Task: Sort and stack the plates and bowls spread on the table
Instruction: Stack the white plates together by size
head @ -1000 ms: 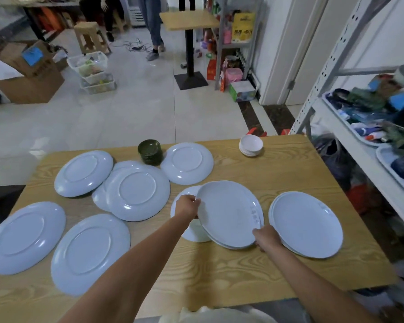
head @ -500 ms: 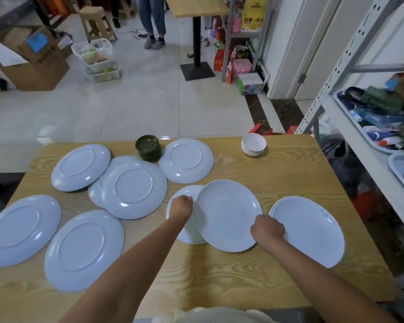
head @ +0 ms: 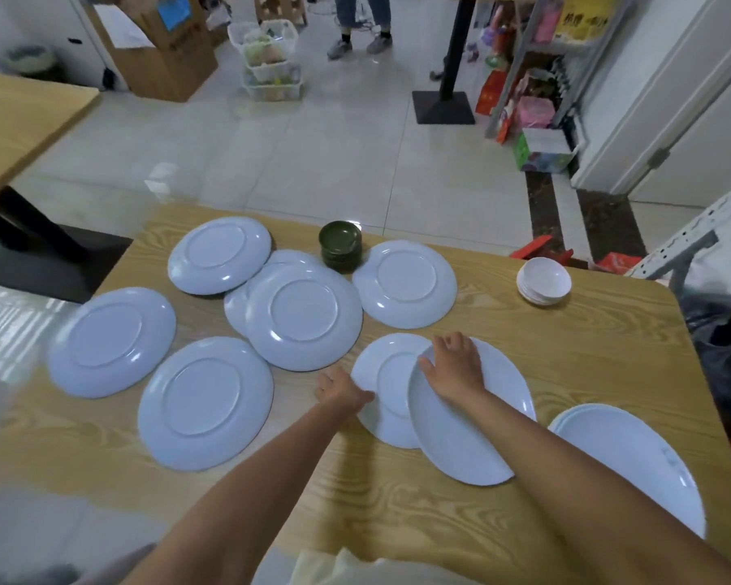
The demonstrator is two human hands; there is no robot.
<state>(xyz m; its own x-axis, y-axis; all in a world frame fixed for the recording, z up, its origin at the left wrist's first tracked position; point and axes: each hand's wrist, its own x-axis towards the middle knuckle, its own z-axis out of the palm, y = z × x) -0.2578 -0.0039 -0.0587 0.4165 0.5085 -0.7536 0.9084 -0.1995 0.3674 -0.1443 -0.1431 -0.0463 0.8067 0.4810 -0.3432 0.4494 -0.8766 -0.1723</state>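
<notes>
My right hand (head: 452, 367) lies flat on the far end of a white oval plate (head: 461, 441), fingers spread and relaxed. My left hand (head: 342, 390) is at the left rim of a smaller round plate (head: 387, 373), thumb against its edge; I cannot tell whether the fingers grip it. The oval plate overlaps that round plate's right side.

Just right of my right forearm, a stack of oval plates (head: 634, 462) sits near the right edge of the table (head: 397, 517).

To the left and beyond lie larger round plates, bottom up:
- the nearest large plate (head: 205, 401)
- the far-left plate (head: 110, 342)
- the middle plate (head: 302, 314), covering most of a half-hidden plate (head: 236, 304)
- the back-left plate (head: 218, 253)
- the back-right plate (head: 404, 282)

A stack of dark green bowls (head: 340, 247) stands between the back two. A stack of small white bowls (head: 543, 280) sits toward the far right corner.
</notes>
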